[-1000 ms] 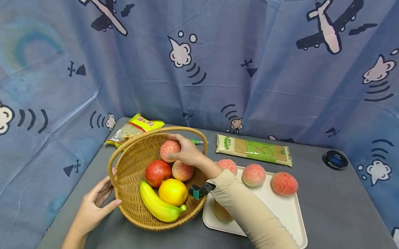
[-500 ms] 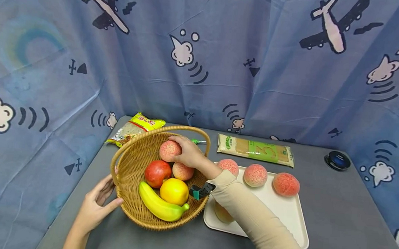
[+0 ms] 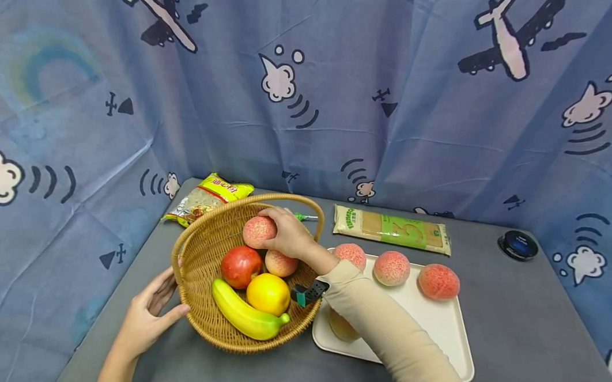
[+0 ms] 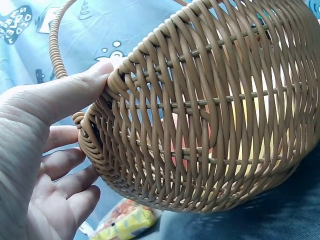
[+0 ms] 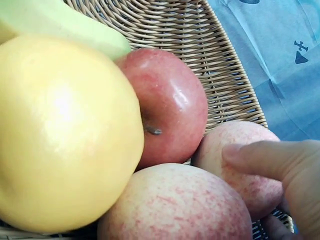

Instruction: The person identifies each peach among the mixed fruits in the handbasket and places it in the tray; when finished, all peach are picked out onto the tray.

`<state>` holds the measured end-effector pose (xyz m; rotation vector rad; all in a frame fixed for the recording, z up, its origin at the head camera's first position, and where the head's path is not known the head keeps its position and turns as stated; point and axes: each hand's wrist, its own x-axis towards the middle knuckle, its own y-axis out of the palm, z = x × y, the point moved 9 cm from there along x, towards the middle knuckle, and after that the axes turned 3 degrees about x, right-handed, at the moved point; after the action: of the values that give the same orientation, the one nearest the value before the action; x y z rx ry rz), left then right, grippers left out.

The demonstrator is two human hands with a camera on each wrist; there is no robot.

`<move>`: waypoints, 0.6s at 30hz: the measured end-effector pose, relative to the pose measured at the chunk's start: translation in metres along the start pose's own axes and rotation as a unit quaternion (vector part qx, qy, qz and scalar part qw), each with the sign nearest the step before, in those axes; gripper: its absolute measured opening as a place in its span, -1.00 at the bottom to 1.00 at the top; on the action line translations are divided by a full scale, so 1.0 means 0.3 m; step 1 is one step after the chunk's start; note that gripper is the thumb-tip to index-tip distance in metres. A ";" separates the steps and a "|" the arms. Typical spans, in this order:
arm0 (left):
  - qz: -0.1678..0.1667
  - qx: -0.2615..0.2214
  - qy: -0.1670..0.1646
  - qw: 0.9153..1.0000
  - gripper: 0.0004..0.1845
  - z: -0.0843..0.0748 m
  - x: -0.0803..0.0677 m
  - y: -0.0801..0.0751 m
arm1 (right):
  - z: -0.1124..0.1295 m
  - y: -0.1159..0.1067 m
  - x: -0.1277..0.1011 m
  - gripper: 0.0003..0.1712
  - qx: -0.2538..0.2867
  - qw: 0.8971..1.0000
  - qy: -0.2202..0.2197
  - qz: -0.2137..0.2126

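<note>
A wicker basket with a hooped handle leans toward me on the table. Inside lie a banana, a yellow round fruit, a red apple and a peach. My right hand holds a second peach at the back of the basket; in the right wrist view the thumb lies across this peach, beside the apple. My left hand grips the basket's left side, its thumb on the rim in the left wrist view and its other fingers against the wall.
Right of the basket, a white tray bears several peach-like fruits, one partly hidden by my right sleeve. Behind are a noodle pack and a yellow food bag. A dark round object sits at the far right.
The held peach has shifted very slightly left within the basket, with my right hand still on it. My left hand stays at the basket's side.
</note>
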<state>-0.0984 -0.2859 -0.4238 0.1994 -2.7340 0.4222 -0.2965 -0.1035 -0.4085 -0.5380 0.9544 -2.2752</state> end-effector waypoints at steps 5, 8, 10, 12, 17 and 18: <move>0.002 -0.019 0.014 1.000 -0.21 -0.006 0.001 0.001 | 0.020 -0.016 -0.004 -0.31 0.012 1.000 -0.019 -0.018; 0.004 -0.037 0.026 0.999 -0.21 -0.009 0.001 0.002 | 0.038 -0.028 -0.006 -0.29 0.035 0.999 -0.031 -0.028; 0.005 -0.047 0.033 0.998 -0.21 -0.010 0.001 0.001 | 0.049 -0.037 -0.008 -0.29 0.058 0.997 -0.035 -0.033; 0.003 -0.049 0.036 0.998 -0.21 -0.008 -0.001 0.000 | 0.056 -0.045 -0.009 -0.29 0.076 0.996 -0.037 -0.037; -0.001 -0.051 0.038 0.998 -0.21 -0.006 -0.005 -0.005 | 0.073 -0.071 -0.019 -0.29 0.104 0.993 -0.036 -0.042; -0.001 -0.052 0.038 0.998 -0.21 -0.006 -0.005 -0.006 | 0.077 -0.077 -0.022 -0.29 0.108 0.993 -0.035 -0.041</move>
<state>-0.0960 -0.2868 -0.4222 0.1559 -2.6724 0.2798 -0.2873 -0.0977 -0.3771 -0.5667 0.6538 -2.3798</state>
